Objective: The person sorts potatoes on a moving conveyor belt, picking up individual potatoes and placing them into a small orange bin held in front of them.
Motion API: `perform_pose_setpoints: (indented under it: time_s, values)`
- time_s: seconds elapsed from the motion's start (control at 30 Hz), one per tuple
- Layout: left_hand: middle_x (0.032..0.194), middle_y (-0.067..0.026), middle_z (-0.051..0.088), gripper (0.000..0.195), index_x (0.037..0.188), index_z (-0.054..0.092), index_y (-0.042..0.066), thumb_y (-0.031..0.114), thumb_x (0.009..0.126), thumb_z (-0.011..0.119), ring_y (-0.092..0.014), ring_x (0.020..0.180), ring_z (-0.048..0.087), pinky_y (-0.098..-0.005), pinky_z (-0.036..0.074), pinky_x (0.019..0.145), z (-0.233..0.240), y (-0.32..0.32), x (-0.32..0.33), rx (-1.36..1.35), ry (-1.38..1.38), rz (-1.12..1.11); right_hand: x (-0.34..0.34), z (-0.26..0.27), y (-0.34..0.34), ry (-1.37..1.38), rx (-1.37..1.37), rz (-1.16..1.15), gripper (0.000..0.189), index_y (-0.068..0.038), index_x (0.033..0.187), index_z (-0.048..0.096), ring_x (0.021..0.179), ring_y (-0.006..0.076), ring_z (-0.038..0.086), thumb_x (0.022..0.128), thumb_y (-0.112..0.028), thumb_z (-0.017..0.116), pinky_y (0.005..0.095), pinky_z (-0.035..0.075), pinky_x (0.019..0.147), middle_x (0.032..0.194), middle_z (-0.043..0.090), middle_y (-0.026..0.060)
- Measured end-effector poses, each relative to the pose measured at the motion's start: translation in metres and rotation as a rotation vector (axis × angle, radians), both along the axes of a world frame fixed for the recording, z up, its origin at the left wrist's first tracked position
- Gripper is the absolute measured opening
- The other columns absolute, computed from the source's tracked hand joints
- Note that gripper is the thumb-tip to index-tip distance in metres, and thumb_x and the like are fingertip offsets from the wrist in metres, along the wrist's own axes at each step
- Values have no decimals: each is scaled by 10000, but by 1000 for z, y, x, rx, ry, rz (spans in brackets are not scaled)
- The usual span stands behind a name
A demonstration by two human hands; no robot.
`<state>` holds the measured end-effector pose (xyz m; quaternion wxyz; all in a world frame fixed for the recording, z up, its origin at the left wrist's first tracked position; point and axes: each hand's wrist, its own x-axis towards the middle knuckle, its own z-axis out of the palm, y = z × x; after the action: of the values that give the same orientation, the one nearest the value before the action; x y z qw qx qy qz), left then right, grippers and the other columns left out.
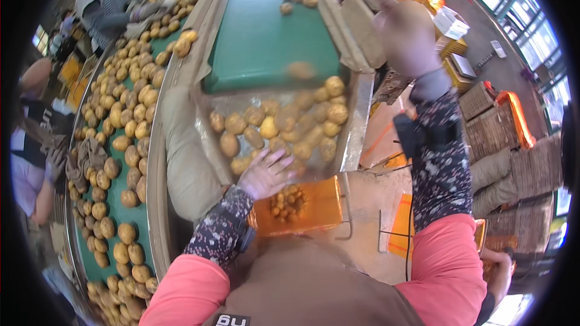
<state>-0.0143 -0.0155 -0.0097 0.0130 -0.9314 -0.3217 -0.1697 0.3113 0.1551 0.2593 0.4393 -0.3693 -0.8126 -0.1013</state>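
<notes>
My left hand (267,174) has its fingers spread at the front lip of a metal chute (206,145), touching or just above the potatoes (269,127) there. Several of those potatoes are blurred. Below the lip, an orange-lined container (321,208) holds more potatoes (288,203). My right hand (401,56) is raised to the right of the chute and badly blurred. A round brown thing in it, apparently a potato (411,22), hides part of the fingers. One blurred potato (301,70) is at the end of the green conveyor belt (272,36).
A second green belt (154,47) carrying many potatoes runs along my left, behind a padded rail (186,145). Co-workers (102,9) stand beyond it; one gloved hand (55,163) is near a cloth (90,158). Stacked cartons (494,127) and a metal stand (346,208) are at right.
</notes>
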Motion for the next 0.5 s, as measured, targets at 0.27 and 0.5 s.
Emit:
perform_pose_setpoints:
  time_s: [0.27, 0.5]
  values:
    - [1433, -33, 532, 393, 1230, 666, 257, 337, 846, 695, -268, 1372, 454, -528, 339, 1159, 15, -10, 11, 3, -35, -1, -150, -143, -75, -447, -800, 107, 326, -71, 1153, 724, 1062, 342, 673, 868, -180, 610, 447, 514, 951, 1043, 731, 173]
    - [1110, -6, 624, 277, 1082, 683, 206, 353, 847, 671, -228, 1149, 549, -463, 381, 1106, 16, -8, 10, -2, 42, 10, -209, -179, -70, -969, -475, -251, 220, -142, 962, 789, 1053, 298, 665, 835, -225, 629, 545, 340, 1079, 981, 745, 90]
